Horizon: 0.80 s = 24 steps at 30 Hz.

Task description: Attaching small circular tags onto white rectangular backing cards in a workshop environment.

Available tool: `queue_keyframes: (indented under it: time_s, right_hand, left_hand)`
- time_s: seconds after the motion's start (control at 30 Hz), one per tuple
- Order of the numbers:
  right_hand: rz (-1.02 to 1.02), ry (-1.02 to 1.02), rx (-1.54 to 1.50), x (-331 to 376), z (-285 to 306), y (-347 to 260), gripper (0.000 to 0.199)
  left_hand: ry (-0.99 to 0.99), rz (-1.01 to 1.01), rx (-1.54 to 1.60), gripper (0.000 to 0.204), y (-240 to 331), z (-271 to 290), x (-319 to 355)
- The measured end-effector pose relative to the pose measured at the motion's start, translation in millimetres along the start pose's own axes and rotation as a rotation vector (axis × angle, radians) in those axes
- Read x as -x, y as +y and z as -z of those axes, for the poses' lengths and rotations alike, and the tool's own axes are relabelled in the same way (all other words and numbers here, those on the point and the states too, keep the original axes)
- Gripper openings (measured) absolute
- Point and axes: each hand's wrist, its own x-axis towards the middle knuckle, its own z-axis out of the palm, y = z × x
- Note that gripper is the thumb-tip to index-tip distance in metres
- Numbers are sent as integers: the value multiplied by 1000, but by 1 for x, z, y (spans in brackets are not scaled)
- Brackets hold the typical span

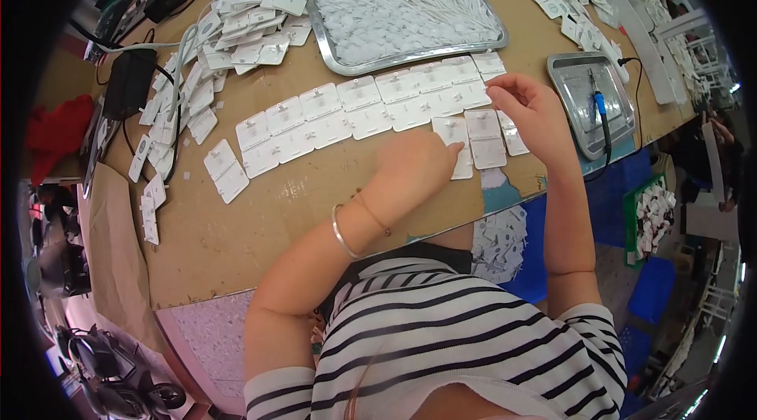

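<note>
My left hand point(414, 168) rests on the brown tabletop, fingers curled, its fingertips pressing the edge of a white hinged plastic case point(454, 138). My right hand point(530, 108) hovers just right of it, thumb and fingers pinched at the top of the neighbouring white cases point(484, 136); whether it pinches a small part I cannot tell. A long row of open white cases point(355, 108) runs left from both hands across the table.
A metal tray of small white parts point(406, 14) stands behind the row. A smaller metal tray point(591, 97) with a blue-handled tool lies at the right. Heaps of white cases point(236, 18) cover the back and left. Black power adapters and cables sit far left.
</note>
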Motion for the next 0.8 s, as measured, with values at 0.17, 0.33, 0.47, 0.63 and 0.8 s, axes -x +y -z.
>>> queue_keyframes:
  time_s: [0.17, 0.33, 0.47, 0.63, 0.8]
  right_hand:
    - [24, -31, -18, 1, 3, 6, 19]
    - [37, -23, -12, -16, 6, 4, 19]
    - [172, -62, 77, -63, -6, 0, 22]
    - [267, 165, 396, -142, -28, 13, 19]
    - [242, 124, 648, -180, -34, 26, 18]
  left_hand:
    - [74, -23, -84, 49, -14, 35, -13]
    - [804, 96, -697, 17, -131, 99, -34]
    - [751, -6, -828, 10, -188, 114, -31]
    - [985, -172, -265, 21, -173, 130, -29]
    - [942, 65, 223, 23, -137, 120, -8]
